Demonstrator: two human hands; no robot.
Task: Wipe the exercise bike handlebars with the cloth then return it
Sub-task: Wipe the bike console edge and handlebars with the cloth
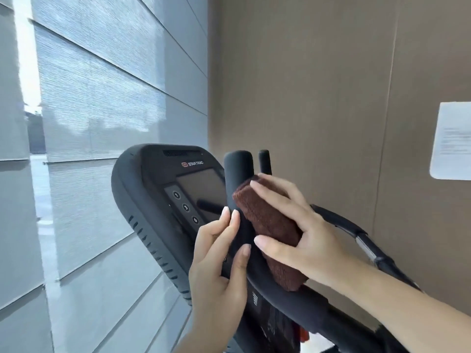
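Wiping judged mid-course. Folded brown cloth [270,230] is gripped by the right hand [308,235] and pressed to the upright grip [239,171] at its 3 o'clock side. The grip is pinched from 8 o'clock by the left hand [219,268]. Side bar [356,231] at 4 o'clock judged not yet wiped. Cloth's return not yet made.

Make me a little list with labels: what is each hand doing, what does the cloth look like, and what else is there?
left hand: holds the handlebar between fingers and thumb
right hand: grips the cloth and presses it on the handlebar
cloth: brown, fuzzy, folded
handlebar: black, upright end
console: black, dark screen, round number buttons
paper: on the brown wall, writing too blurry to read
job so far: wiping; cloth not yet returned
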